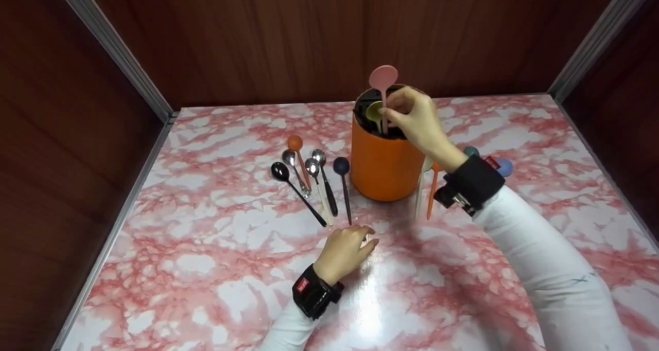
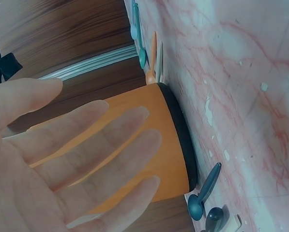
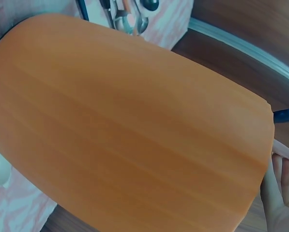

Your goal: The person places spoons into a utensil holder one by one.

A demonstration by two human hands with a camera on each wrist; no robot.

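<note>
Dark wood-grain panels (image 1: 257,42) behind a pink-marbled tabletop (image 1: 195,263); your R hand (image 1: 416,118) has the pink spoon (image 1: 383,78) at the orange canister's (image 1: 386,168) mouth.

Thumb & fingers pinch the hndl; long axis near vert., bowl up, hndl down at the mouth's front, beside a yellow-green spoon (image 1: 373,112); can't tell how deep the tip sits. R is the nearer hand; your L hand (image 1: 346,250), fingers apart, holding nothing, is low in front of the canister. Tight edge = the rim. Navy spoon (image 1: 341,167) lies just L of the base, white spoon (image 1: 419,191) & orange spoon (image 1: 434,191) just R. Room to move: up & twd you; back panel's near.
</note>
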